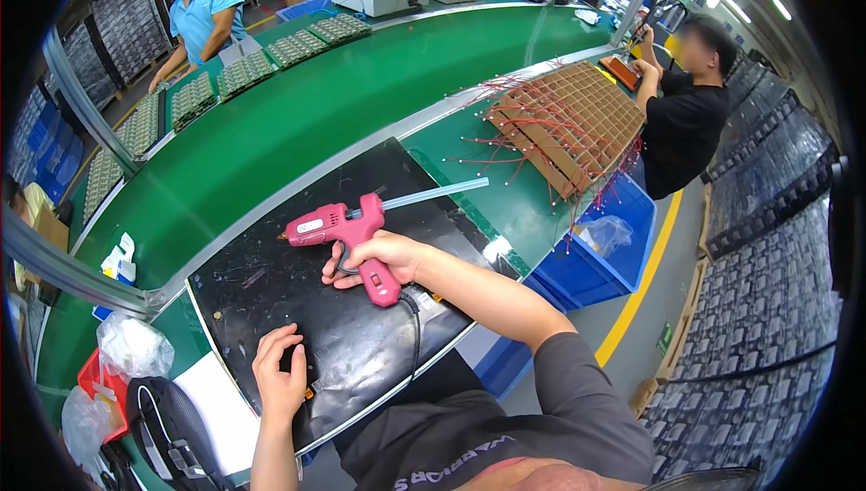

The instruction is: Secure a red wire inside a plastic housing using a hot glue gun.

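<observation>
Your dark shirt fills the bottom of the view, and from it both bare forearms reach up over the black mat (271, 283), a matte, scuffed sheet laid on the green bench so the work sits on something flat and protective. At far left, a crinkled clear plastic bag (131, 345) rests above a red bin (99, 381), and a black strapped bag (171, 432) sits close by your elbow, all within easy reach. Your left hand (280, 374) lies on the mat with fingers loosely curled, gripping nothing that shows; a small orange piece (308, 393) peeks out just beside its heel, too small to identify. Moving right, your right hand (383, 261) is wrapped around the handle of the pink glue gun (347, 234), one finger looks to be near the trigger, though that is hard to tell; the glossy plastic body is held above the mat with its nozzle aimed left. 1 translucent glue stick (437, 193) juts from the rear toward the right, and the black cord (415, 328) trails down off the handle toward you. Farther right, a brown cardboard divider grid (577, 112) bristles with thin red wires, propped at a tilt above a blue crate (595, 256), where another person in black works.
</observation>
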`<state>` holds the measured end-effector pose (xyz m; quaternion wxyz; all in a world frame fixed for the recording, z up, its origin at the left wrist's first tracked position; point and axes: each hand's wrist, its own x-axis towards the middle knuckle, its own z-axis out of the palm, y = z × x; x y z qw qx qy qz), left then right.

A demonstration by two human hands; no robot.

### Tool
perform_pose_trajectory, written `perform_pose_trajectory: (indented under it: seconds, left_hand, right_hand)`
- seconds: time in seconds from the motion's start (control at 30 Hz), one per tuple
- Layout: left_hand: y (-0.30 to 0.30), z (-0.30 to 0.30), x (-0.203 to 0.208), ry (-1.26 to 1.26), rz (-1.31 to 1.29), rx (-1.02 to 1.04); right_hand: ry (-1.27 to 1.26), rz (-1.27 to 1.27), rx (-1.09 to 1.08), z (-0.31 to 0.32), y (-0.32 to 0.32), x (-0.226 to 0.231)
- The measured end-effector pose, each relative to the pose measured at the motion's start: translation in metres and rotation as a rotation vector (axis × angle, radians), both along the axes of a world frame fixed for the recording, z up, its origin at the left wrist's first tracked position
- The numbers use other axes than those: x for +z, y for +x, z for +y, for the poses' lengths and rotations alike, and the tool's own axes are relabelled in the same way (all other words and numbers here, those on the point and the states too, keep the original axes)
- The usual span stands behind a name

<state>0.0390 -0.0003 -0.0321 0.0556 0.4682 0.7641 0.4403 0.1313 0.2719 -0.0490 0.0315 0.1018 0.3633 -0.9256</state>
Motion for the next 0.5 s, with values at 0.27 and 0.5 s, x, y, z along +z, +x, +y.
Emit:
perform_pose_trajectory:
  seconds: [0.27, 0.5]
  left_hand:
    - [0.0003, 0.0002, 0.0008, -0.023, -0.009, 0.0]
    - [0.0007, 0.0001, -0.0013, -0.021, 0.022, -0.002]
  right_hand:
    - [-0.01, -0.011, -0.008, -0.0048, 0.0031, 0.0093]
    - [-0.02, 0.007, -0.001, -0.0053, 0.0017, 0.0041]
